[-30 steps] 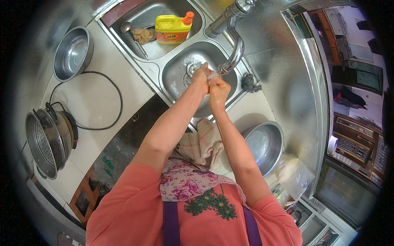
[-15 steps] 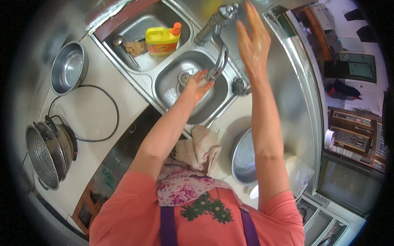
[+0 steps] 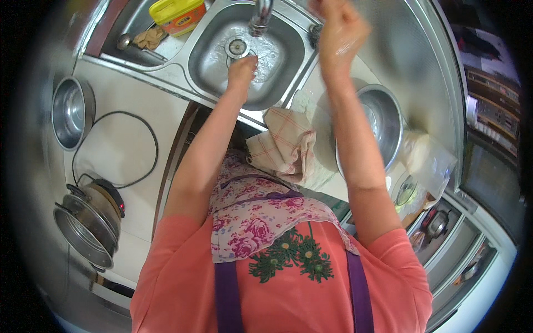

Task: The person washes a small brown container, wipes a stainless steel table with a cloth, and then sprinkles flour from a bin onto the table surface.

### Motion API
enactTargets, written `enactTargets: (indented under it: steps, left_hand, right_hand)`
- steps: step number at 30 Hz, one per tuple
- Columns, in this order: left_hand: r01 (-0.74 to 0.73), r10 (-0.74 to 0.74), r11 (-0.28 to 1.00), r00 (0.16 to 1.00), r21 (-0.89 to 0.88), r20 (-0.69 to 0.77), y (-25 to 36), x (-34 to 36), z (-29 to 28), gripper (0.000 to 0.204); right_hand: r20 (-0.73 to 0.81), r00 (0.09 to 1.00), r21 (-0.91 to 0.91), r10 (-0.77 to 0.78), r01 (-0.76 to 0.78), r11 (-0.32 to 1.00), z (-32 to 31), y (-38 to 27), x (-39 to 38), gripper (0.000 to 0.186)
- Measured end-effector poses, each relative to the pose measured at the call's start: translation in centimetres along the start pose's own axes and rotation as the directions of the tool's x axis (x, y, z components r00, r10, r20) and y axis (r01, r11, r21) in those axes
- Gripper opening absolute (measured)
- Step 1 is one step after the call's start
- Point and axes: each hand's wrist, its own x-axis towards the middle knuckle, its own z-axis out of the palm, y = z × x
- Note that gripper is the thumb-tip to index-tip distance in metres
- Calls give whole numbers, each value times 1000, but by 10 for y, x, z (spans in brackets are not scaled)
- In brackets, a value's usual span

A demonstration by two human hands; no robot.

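Left fingers [image 3: 251, 61] now clear of faucet [image 3: 262, 18]

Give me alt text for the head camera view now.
A left hand is over a steel sink with a tap; the right hand is raised to the sink's right. A checked cloth and metal bowl sit nearby.

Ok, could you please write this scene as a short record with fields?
Left hand: left hand over the sink, no object visible in it
Right hand: right hand to the right of the faucet, blurred
Cloth: checked cloth beside the sink
Bowls: left bowl on the counter; right bowl partly behind the right forearm
Container: yellow container in the other basin
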Motion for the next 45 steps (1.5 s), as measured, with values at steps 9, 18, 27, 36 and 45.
enactTargets:
  steps: [9, 18, 27, 36, 45]
  left_hand:
    - [-632, 378, 231, 759, 740, 530, -73, -53, 4, 13]
    - [-578, 305, 648, 794, 496, 526, -67, -125, 26, 12]
    - [-516, 52, 796, 579, 316, 814, -111, -344, 113, 12]
    - [-279, -604, 744, 111, 608, 789, -156, -471, 176, 13]
    - [584, -148, 811, 155, 31, 977, -201, -489, 254, 42]
  right_hand:
    - [253, 763, -521, 595, -411, 748, -116, 33, -199, 30]
    - [103, 595, -245, 797, -761, 600, -172, 0, -311, 29]
    - [298, 427, 646, 854, -749, 149, -237, -2, -394, 36]
    - [234, 665, 927, 710, -372, 43, -362, -64, -465, 42]
    - [9, 881, 792, 473, 283, -542, -404, -161, -461, 48]
